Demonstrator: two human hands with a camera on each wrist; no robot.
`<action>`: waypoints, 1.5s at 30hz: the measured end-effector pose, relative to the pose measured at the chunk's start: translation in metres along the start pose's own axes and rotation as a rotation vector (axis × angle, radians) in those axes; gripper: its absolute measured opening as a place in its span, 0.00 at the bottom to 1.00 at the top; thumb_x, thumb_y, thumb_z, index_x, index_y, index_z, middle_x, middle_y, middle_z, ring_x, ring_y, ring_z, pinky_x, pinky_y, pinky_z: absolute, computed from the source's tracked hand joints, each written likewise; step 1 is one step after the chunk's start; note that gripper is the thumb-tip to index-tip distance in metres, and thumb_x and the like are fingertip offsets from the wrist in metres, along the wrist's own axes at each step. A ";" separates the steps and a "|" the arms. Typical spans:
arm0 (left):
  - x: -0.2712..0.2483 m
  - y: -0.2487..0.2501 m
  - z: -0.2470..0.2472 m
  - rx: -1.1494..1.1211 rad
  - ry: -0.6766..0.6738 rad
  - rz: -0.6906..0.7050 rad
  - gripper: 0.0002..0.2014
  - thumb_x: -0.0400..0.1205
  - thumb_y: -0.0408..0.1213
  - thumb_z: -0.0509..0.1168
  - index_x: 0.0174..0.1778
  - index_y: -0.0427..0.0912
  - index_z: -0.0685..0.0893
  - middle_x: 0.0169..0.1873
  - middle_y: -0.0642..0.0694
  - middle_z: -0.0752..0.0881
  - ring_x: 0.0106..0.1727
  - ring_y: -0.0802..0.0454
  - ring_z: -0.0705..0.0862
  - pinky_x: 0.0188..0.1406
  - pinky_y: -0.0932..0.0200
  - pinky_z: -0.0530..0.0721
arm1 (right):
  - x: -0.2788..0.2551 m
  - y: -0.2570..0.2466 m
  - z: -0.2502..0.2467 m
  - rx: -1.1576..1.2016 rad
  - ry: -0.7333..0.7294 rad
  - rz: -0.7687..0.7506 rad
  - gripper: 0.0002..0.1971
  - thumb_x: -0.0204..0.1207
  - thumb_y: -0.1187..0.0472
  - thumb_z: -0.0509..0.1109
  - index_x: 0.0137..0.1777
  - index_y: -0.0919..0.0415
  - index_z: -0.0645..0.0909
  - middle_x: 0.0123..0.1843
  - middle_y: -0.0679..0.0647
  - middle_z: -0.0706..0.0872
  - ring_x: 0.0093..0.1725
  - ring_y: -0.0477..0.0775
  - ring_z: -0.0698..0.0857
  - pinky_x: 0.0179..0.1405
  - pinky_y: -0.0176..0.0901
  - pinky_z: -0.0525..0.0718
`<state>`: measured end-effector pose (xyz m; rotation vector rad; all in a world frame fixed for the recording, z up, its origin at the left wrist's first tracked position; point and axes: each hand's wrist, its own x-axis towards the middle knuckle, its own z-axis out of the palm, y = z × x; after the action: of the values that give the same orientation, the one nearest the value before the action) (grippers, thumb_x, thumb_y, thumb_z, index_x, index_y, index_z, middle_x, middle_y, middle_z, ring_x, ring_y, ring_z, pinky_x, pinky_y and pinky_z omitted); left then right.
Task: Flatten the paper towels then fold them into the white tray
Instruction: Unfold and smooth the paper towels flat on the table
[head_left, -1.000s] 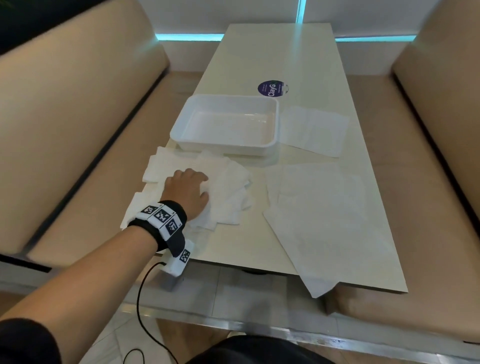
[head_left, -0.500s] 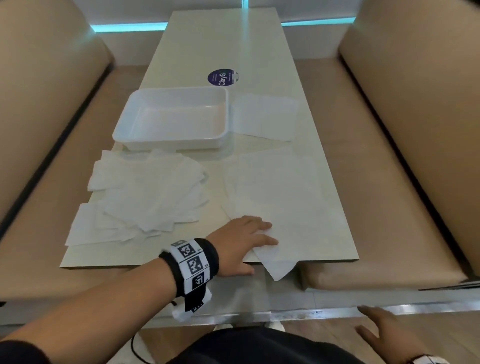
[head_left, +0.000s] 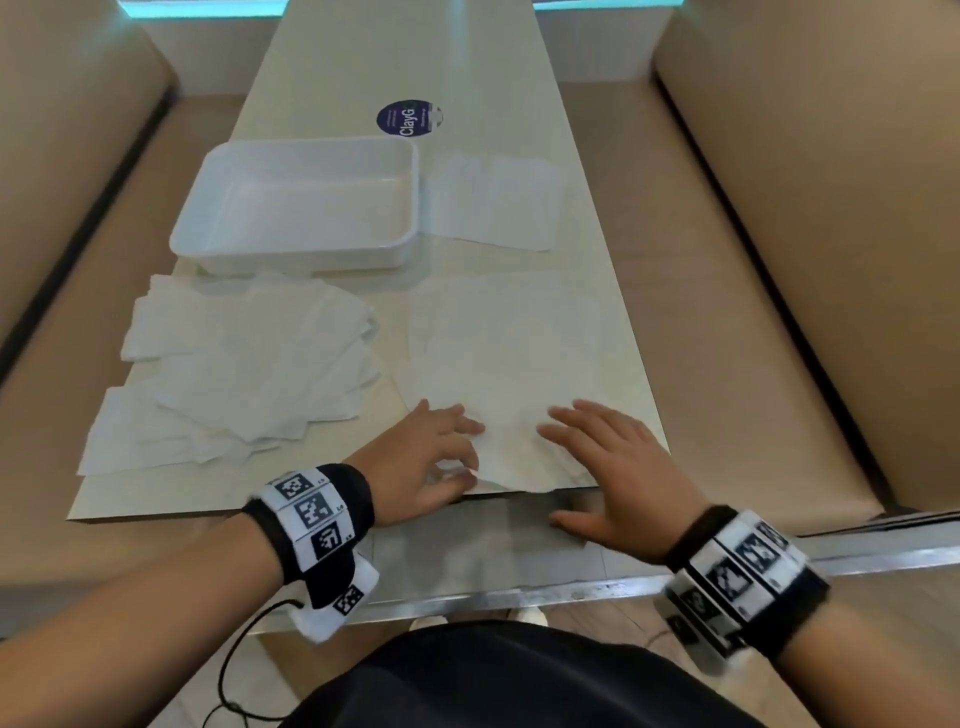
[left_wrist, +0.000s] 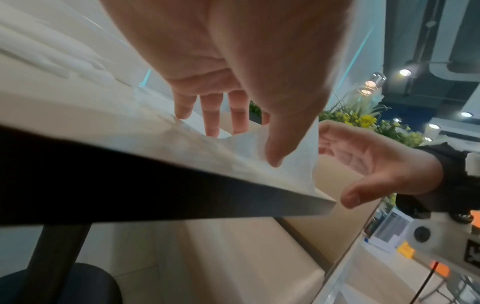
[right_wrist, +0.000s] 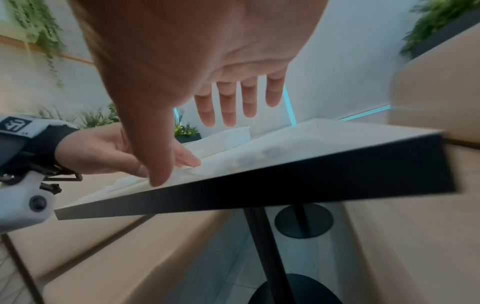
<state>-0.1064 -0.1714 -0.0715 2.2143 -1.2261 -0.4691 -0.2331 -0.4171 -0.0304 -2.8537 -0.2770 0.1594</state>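
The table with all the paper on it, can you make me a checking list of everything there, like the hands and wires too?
Surface: pale table, long, with a dark edge.
Job's things: white tray, nothing in it; big paper towel spread at the near right corner; messy towel pile on the left; small towel right of the tray.
Clutter: round purple sticker beyond the tray.
Grips: left hand pinches the big towel's near edge; right hand open over it, contact unclear.
Cables: black wire hangs from the left wristband.
Surroundings: tan benches both sides, plants behind.
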 end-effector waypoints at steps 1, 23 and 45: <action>0.000 0.000 -0.004 -0.029 0.020 -0.021 0.17 0.76 0.58 0.58 0.46 0.51 0.85 0.69 0.52 0.79 0.76 0.58 0.68 0.80 0.48 0.49 | 0.010 -0.002 -0.001 -0.006 -0.037 -0.014 0.44 0.65 0.35 0.73 0.80 0.46 0.62 0.81 0.47 0.65 0.82 0.54 0.60 0.79 0.48 0.54; -0.002 -0.010 -0.058 -0.388 0.444 -0.438 0.18 0.84 0.54 0.58 0.62 0.45 0.72 0.46 0.44 0.89 0.47 0.49 0.87 0.47 0.51 0.84 | 0.078 0.015 -0.043 0.460 0.138 0.250 0.08 0.76 0.52 0.70 0.47 0.56 0.81 0.42 0.54 0.88 0.42 0.54 0.85 0.46 0.52 0.84; -0.001 -0.016 -0.055 -0.171 0.190 -0.592 0.39 0.74 0.38 0.74 0.79 0.50 0.61 0.35 0.51 0.84 0.37 0.57 0.83 0.38 0.67 0.74 | 0.097 0.007 -0.013 0.233 -0.048 0.509 0.23 0.75 0.52 0.69 0.66 0.52 0.66 0.42 0.52 0.86 0.40 0.57 0.85 0.38 0.48 0.84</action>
<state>-0.0663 -0.1469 -0.0383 2.3821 -0.3994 -0.5464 -0.1357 -0.4079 -0.0280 -2.6281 0.4378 0.3337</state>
